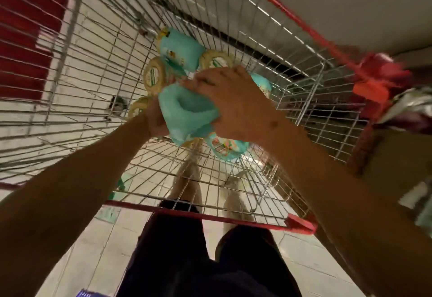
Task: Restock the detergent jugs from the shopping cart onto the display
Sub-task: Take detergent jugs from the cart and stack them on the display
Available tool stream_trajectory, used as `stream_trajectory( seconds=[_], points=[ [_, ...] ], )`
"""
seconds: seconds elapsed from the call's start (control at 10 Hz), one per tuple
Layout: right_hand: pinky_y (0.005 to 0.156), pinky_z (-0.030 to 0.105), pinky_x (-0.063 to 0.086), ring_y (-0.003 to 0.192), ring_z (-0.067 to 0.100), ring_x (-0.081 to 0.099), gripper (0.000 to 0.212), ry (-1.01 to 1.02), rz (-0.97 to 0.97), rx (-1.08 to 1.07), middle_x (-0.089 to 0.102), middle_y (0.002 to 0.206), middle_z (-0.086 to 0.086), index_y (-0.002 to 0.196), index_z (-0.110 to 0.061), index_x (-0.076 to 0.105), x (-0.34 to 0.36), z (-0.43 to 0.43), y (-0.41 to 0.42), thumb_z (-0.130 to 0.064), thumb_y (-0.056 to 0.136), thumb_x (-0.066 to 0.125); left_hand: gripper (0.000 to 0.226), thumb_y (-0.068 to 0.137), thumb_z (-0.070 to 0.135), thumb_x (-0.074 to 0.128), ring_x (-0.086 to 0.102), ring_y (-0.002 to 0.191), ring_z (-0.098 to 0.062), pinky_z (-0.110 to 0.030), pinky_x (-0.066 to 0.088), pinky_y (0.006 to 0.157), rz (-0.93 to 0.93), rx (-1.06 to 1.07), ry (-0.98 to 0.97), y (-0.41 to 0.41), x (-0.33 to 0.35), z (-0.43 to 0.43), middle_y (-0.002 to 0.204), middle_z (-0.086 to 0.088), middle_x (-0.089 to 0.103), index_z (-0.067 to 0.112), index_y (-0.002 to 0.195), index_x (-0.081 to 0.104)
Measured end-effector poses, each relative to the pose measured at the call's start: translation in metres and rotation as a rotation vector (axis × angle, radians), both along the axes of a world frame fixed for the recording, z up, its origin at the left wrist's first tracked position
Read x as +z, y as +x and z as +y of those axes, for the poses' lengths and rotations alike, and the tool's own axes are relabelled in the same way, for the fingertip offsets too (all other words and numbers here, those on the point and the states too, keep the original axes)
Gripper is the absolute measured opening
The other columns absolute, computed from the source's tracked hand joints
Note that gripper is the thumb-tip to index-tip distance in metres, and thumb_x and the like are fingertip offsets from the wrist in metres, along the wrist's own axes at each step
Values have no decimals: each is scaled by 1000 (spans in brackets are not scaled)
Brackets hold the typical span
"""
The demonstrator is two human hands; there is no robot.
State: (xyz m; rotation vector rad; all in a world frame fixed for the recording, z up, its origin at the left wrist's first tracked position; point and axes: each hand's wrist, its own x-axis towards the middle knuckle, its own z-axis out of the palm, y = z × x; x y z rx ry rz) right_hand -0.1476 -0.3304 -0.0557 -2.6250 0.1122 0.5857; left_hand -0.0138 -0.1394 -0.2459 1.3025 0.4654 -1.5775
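I look down into a wire shopping cart (301,100) that holds several teal detergent jugs with pale yellow caps. My two hands hold one teal jug (187,114) over the middle of the basket. From the left, my left hand (155,121) grips its side. Over the jug's top and right side, the fingers of my right hand (236,107) are curled. Another jug (181,50) lies farther in, and one more jug (225,147) lies just below my right hand. Yellow caps (154,78) show beside them.
The cart's red handle bar (210,216) runs across in front of my legs. A red panel (28,34) stands at the left. At the right edge are blurred red and silver packages (402,100) and a brown box (395,156). Tiled floor shows through the wire.
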Motion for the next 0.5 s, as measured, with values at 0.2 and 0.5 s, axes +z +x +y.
stream_trajectory(
  seconds=[0.2, 0.5],
  points=[
    [130, 53, 5, 163, 27, 9, 106, 36, -207, -126, 20, 176, 1, 165, -36, 28, 59, -4, -73, -2, 78, 78, 48, 103, 45, 64, 71, 121, -33, -45, 59, 99, 315, 129, -377, -39, 118, -8, 127, -21, 74, 5, 125, 77],
    [86, 40, 64, 124, 27, 70, 59, 1163, -525, -1422, 66, 144, -2, 145, -43, 60, 105, 8, -199, -8, 97, 55, 111, 51, 41, 106, 76, 111, -34, -41, 65, 81, -89, -29, -435, -125, 251, -26, 127, -18, 75, 8, 144, 55]
  ],
)
